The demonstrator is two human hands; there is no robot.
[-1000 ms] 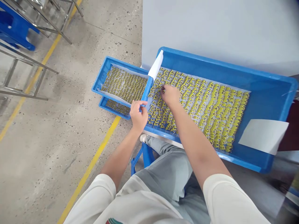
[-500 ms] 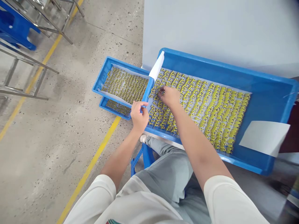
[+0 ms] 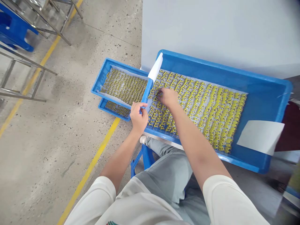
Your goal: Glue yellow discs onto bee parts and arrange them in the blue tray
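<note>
Rows of small yellow-and-dark parts (image 3: pixel 212 106) lie on a pale sheet inside the large blue tray (image 3: pixel 225 67). Over the left end of those rows is my right hand (image 3: pixel 168 97), its fingertips pinched down among the parts; what is between them is too small to tell. My left hand (image 3: pixel 139 117) rests by the tray's left rim, thumb and index finger curled toward each other, and whether it holds a small part I cannot make out. A folded white paper (image 3: pixel 155 67) hangs over the left rim.
Left of the large tray, a smaller blue tray (image 3: pixel 98 76) with similar parts sits above another blue tray (image 3: pixel 102 105). A white sheet (image 3: pixel 261 137) lies at the right end. A blue stool (image 3: pixel 147 157) is below; metal-framed stools (image 3: pixel 35 64) stand at far left.
The whole view has shifted slightly, so the trays appear a little further left. My right hand remains over the left end of the rows, and my left hand keeps its pose by the rim.
</note>
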